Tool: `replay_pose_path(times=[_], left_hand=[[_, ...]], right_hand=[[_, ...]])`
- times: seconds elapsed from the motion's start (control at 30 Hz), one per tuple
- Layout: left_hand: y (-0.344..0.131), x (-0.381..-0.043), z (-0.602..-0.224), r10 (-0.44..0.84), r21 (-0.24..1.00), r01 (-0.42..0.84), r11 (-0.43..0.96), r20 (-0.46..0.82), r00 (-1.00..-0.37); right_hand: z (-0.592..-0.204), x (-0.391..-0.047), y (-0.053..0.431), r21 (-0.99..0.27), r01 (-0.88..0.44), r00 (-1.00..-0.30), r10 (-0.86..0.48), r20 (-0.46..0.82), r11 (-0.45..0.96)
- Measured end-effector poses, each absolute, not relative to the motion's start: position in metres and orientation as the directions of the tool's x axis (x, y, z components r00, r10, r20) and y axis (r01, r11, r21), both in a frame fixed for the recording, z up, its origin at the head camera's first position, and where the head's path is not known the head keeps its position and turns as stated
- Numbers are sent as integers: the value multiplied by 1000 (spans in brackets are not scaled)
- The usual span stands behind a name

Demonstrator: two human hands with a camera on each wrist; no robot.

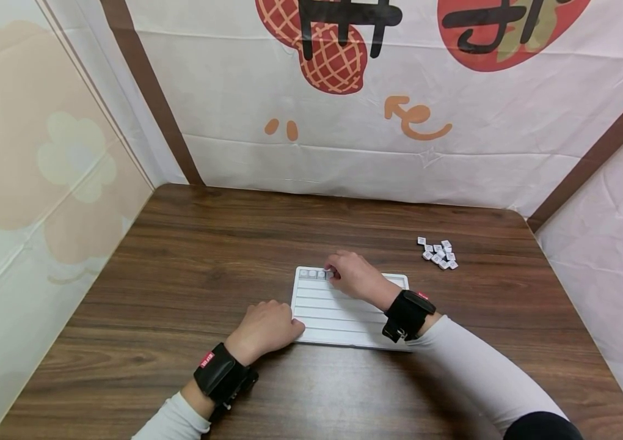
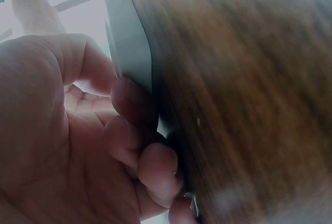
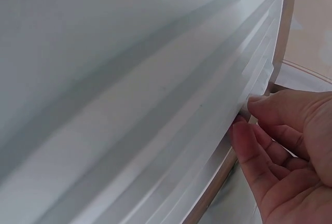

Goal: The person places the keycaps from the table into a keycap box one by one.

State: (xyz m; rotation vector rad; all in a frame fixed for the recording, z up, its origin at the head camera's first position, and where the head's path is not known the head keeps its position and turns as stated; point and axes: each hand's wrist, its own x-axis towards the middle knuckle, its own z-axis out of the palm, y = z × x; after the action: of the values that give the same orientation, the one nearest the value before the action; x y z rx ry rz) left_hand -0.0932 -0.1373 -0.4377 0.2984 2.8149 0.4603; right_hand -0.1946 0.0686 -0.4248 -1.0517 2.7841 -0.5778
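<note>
A white ridged board (image 1: 333, 313) lies on the wooden table. Several small square tiles (image 1: 312, 274) sit side by side in the left part of its top row. My right hand (image 1: 358, 278) is over that row, thumb and fingertips pinching a tile at the row's right end; the fingers mostly hide it. In the right wrist view the thumb (image 3: 267, 107) and index finger meet at the board's far edge. My left hand (image 1: 269, 327) grips the board's lower left edge, its thumb on top. The left wrist view shows its curled fingers (image 2: 158, 169) against the table by that edge.
A loose cluster of white tiles (image 1: 439, 253) lies at the back right of the table (image 1: 223, 244), beyond the board. Printed fabric walls (image 1: 344, 165) close off the back and both sides.
</note>
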Motion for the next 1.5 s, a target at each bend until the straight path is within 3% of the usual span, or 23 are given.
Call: replay_pose_path(times=[0.33, 0.9, 1.5], left_hand=[[-137, -93, -438, 249, 341, 163, 926, -226, -942], [-135, -92, -433, 237, 343, 148, 928, -235, -943], [-137, -94, -438, 230, 339, 139, 931, -245, -942]], right_hand=[[-422, -195, 73, -404, -630, -739, -672, 47, 663], [-409, -204, 118, -444, -506, -821, -570, -14, 740], [-416, -232, 180, -268, -380, -907, -413, -80, 885]])
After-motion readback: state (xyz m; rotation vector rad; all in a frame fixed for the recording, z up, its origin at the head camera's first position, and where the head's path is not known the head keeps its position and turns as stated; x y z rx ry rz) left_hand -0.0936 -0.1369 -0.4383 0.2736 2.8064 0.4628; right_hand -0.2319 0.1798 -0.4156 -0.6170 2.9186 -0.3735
